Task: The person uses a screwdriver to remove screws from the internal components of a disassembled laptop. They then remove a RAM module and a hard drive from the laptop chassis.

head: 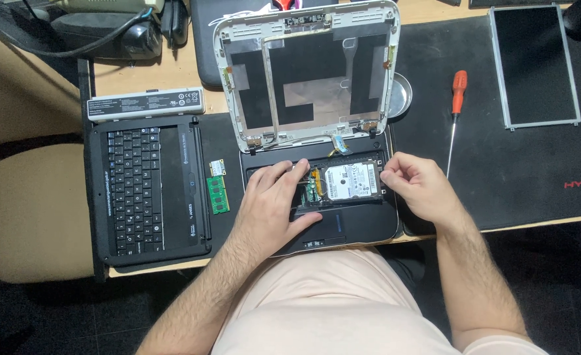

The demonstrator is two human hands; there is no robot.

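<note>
Both hands (270, 204) (418, 187) flank the hard drive (349, 182), fingers spread left, curled right.

On the bench (172, 79), the opened laptop (316, 197) sits centre; keyboard (147, 187) lies left, screwdriver (456, 112) right, screen panel (533, 66) farther right.

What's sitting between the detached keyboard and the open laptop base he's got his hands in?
In the head view, a green memory stick and a smaller card above it lie on the mat between the keyboard and the laptop base.
</note>
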